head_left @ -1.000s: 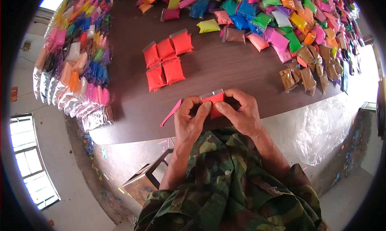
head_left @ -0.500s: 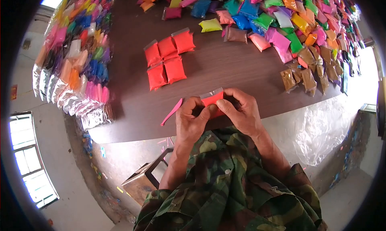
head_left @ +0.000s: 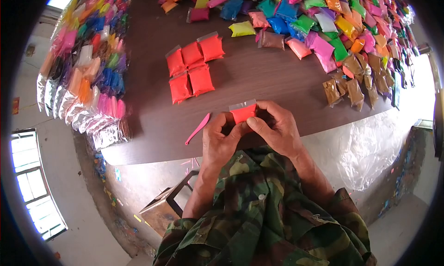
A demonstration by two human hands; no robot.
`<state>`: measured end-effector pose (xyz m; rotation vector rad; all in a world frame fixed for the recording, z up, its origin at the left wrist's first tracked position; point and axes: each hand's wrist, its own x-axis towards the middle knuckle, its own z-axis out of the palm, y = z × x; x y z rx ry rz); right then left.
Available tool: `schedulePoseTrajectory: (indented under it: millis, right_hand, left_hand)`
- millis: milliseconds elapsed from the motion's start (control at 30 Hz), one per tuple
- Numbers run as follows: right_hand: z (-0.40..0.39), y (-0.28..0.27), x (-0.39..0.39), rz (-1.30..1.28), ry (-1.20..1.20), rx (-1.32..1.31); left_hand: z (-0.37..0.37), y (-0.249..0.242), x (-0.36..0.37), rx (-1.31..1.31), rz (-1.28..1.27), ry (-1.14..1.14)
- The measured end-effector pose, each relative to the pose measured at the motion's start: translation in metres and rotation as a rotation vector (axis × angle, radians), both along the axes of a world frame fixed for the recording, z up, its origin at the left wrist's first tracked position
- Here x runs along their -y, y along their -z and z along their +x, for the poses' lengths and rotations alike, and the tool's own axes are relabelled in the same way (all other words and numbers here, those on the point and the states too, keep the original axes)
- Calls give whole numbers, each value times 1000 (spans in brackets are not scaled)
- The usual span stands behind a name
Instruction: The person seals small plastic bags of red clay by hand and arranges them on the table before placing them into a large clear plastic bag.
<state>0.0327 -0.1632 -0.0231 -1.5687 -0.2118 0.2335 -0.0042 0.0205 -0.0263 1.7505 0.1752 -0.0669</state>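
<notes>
Between my two hands, over the table's near edge, is a small red packet (head_left: 243, 113) with a clear zip-style strip along its top. My left hand (head_left: 220, 137) pinches its left side, thumb in front and fingers curled behind. On the other side my right hand (head_left: 276, 129) grips it the same way, its thumb pressed on the packet's lower front. The packet's lower part is hidden by the thumbs. A pink plastic knife-like tool (head_left: 198, 128) lies just left of my left hand. Farther off, several similar red packets (head_left: 190, 84) lie grouped in two rows.
Bundled bags of colourful packets (head_left: 88, 76) line the table's left side. A big heap of loose coloured packets (head_left: 319, 25) covers the back right, with brown packets (head_left: 355, 93) at its near end. A stool (head_left: 162, 208) stands below, left of my legs.
The red packet has tilted slightly and its top edge has shifted a little up and left. My right thumb has slid slightly lower on it. Both hands keep their hold.
</notes>
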Motion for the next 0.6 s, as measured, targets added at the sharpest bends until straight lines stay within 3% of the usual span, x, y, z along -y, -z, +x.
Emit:
schedulePoseTrajectory:
  millis: [200, 300, 400, 600]
  right_hand:
    - [-2, 5, 0, 111, 29, -88]
    - [-1, 8, 3, 34, 44, -51]
    - [0, 7, 2, 14, 24, 31]
    - [0, -6, 1, -44, -18, -29]
  left_hand:
    - [0, -2, 2, 19, -75, 25]
    - [2, -16, 11, 2, -261, -60]
    - [3, -8, 1, -36, -96, -36]
    - [-1, -1, 1, 68, -66, -80]
